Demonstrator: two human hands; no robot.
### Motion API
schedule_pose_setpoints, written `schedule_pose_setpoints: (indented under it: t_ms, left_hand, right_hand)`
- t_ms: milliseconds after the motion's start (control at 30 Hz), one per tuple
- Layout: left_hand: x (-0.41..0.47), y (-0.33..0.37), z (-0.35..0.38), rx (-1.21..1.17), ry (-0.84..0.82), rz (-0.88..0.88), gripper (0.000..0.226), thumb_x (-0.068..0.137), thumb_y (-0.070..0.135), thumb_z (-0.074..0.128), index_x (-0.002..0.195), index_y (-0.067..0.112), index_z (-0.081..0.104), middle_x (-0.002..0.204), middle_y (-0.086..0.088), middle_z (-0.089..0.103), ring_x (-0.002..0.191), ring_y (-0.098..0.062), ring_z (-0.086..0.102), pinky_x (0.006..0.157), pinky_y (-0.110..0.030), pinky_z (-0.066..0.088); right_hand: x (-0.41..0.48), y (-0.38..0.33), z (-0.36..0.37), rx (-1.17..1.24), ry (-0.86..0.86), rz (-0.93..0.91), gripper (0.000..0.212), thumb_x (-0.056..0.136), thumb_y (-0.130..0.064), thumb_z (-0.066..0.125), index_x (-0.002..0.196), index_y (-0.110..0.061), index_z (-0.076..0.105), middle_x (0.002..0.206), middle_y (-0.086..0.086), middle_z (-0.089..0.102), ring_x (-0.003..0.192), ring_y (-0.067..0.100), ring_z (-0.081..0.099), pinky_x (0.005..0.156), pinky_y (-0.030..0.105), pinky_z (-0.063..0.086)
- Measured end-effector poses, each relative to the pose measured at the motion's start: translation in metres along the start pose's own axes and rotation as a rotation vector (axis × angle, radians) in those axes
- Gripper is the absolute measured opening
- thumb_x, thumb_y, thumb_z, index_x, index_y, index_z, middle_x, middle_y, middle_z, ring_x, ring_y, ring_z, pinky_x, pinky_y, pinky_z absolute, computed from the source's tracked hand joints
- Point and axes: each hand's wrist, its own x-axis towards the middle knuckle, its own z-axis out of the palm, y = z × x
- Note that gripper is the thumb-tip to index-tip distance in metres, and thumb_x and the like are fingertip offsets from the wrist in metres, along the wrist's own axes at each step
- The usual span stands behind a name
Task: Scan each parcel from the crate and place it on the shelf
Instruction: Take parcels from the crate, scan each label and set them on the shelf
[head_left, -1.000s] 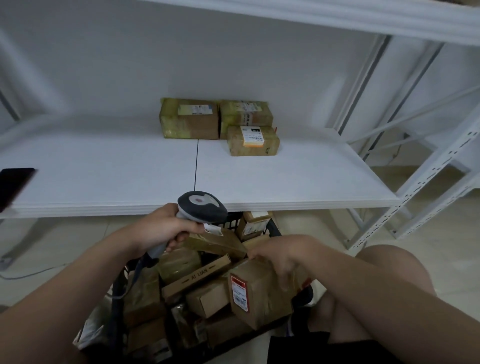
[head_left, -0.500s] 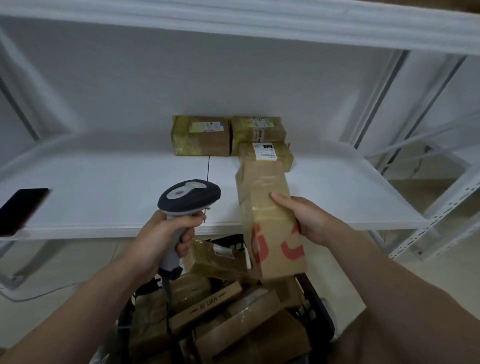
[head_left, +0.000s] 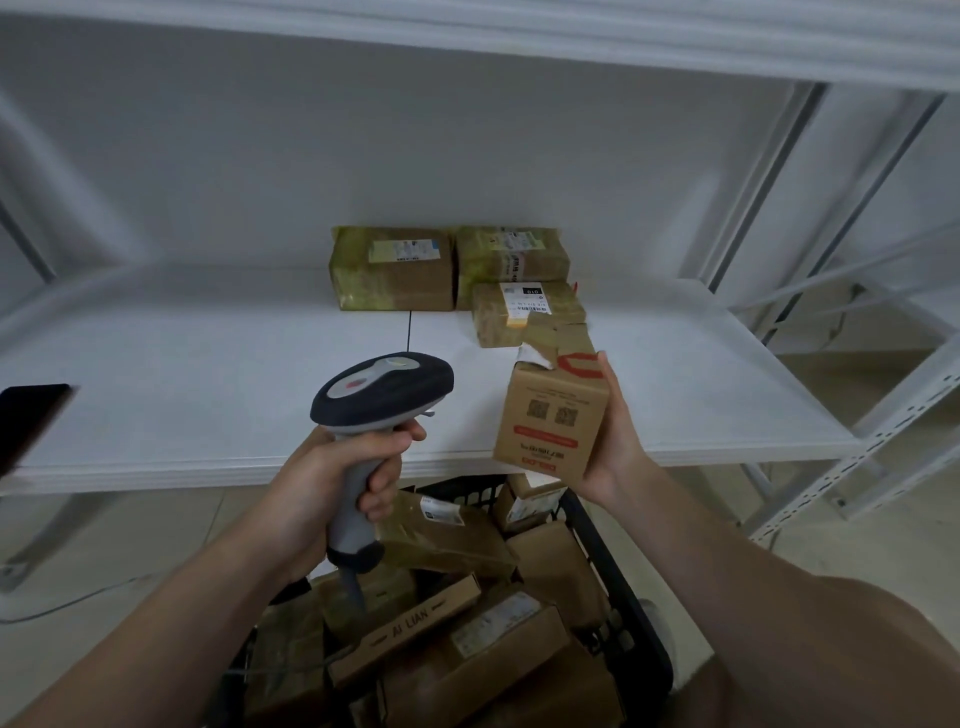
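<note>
Centrally, just right of the middle of the frame, the right hand grasps a small cardboard parcel from its right side, thumb lying up along the box's edge and the fingers hidden behind it. The box stands roughly upright, tilted a little to the right, with two square codes and red print on the face turned to the camera and a torn white label curling off its top. Left of it and apart from it, the left hand is clenched around the grey handle of a barcode scanner, whose dark head sits at about the same height as the parcel. Below both hands, in the lower centre, a black crate holds a loose heap of brown parcels, among them a flat box printed "AI LIAN". Behind the hands runs the white shelf, and at its back, in the upper middle of the frame, three taped parcels sit close together, two side by side and a smaller one in front of the right-hand one. A dark phone lies on the shelf at the left edge.
</note>
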Motion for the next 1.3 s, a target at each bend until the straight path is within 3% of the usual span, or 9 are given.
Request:
schedule_pose_setpoints:
  t_ms: [167,367,533,667,800,867,1033,1200,1300]
  left_hand:
    - [0.001,0.003,0.001,-0.023,-0.012,0.014,0.038,0.072,0.029,0.075,0.099,0.004,0.068,0.058,-0.004,0.041,0.045,-0.013,0.038,0.046,-0.025,0.037]
    - [-0.003,0.005,0.002,-0.027,0.003,0.019,0.024,0.081,0.019,0.066,0.098,0.003,0.068,0.057,-0.005,0.039,0.044,-0.013,0.036,0.046,-0.025,0.035]
    - [-0.005,0.007,-0.003,-0.049,0.003,0.021,0.031,0.076,0.023,0.071,0.099,0.003,0.067,0.058,-0.004,0.040,0.045,-0.013,0.037,0.046,-0.024,0.037]
    - [-0.007,0.008,-0.003,-0.062,0.010,0.031,0.022,0.083,0.018,0.061,0.098,0.004,0.068,0.057,-0.004,0.040,0.044,-0.012,0.036,0.046,-0.024,0.036]
    - [-0.006,0.009,-0.004,-0.062,-0.001,0.034,0.022,0.082,0.018,0.063,0.098,0.004,0.067,0.056,-0.004,0.040,0.044,-0.012,0.036,0.046,-0.024,0.036]
    - [-0.006,0.008,-0.005,-0.058,-0.021,0.038,0.029,0.077,0.023,0.069,0.099,0.004,0.067,0.057,-0.004,0.041,0.044,-0.012,0.038,0.046,-0.024,0.037]
    - [-0.004,0.006,-0.005,-0.047,-0.033,0.035,0.038,0.072,0.030,0.072,0.099,0.004,0.067,0.057,-0.004,0.043,0.045,-0.013,0.040,0.047,-0.025,0.039]
    - [-0.002,0.004,-0.003,-0.050,-0.035,0.028,0.037,0.073,0.030,0.072,0.099,0.004,0.067,0.057,-0.004,0.043,0.045,-0.013,0.040,0.047,-0.025,0.039]
    - [-0.001,0.004,-0.004,-0.041,-0.035,0.024,0.039,0.073,0.030,0.072,0.101,0.003,0.066,0.057,-0.004,0.043,0.045,-0.013,0.040,0.047,-0.025,0.040]
  right_hand:
    - [0.000,-0.001,0.002,0.024,0.000,-0.017,0.081,0.088,-0.083,0.042,0.124,-0.019,0.076,0.124,0.019,0.073,0.101,0.037,0.076,0.087,0.055,0.052]
    - [0.004,0.005,0.004,-0.025,0.062,0.011,0.063,0.083,-0.065,0.063,0.121,-0.015,0.069,0.128,0.013,0.071,0.114,0.035,0.068,0.109,0.052,0.044]
    - [0.006,0.010,0.001,0.005,0.117,0.042,0.052,0.090,-0.053,0.052,0.114,-0.011,0.072,0.119,0.014,0.070,0.095,0.032,0.069,0.093,0.042,0.052]
    - [0.005,0.012,0.000,-0.067,0.119,0.049,0.044,0.094,-0.048,0.045,0.096,-0.011,0.069,0.088,0.011,0.075,0.079,0.029,0.073,0.074,0.035,0.057]
    - [0.004,0.014,0.007,-0.125,0.064,0.100,0.075,0.084,-0.074,0.055,0.124,-0.012,0.069,0.122,0.016,0.073,0.114,0.039,0.070,0.106,0.052,0.050]
    - [0.002,0.016,0.013,-0.111,0.008,0.113,0.084,0.081,-0.078,0.056,0.134,-0.013,0.066,0.129,0.020,0.070,0.117,0.042,0.069,0.105,0.055,0.049]
    - [0.003,0.023,0.020,-0.152,0.002,0.070,0.081,0.078,-0.071,0.065,0.139,-0.018,0.062,0.128,0.017,0.072,0.120,0.038,0.068,0.112,0.057,0.044]
    - [0.003,0.023,0.023,-0.270,0.061,0.091,0.076,0.072,-0.064,0.074,0.131,-0.017,0.064,0.117,0.012,0.077,0.114,0.033,0.071,0.104,0.052,0.051]
    - [0.001,0.022,0.027,-0.307,0.120,0.110,0.049,0.082,-0.046,0.075,0.118,-0.014,0.064,0.093,0.008,0.079,0.102,0.029,0.072,0.085,0.044,0.055]
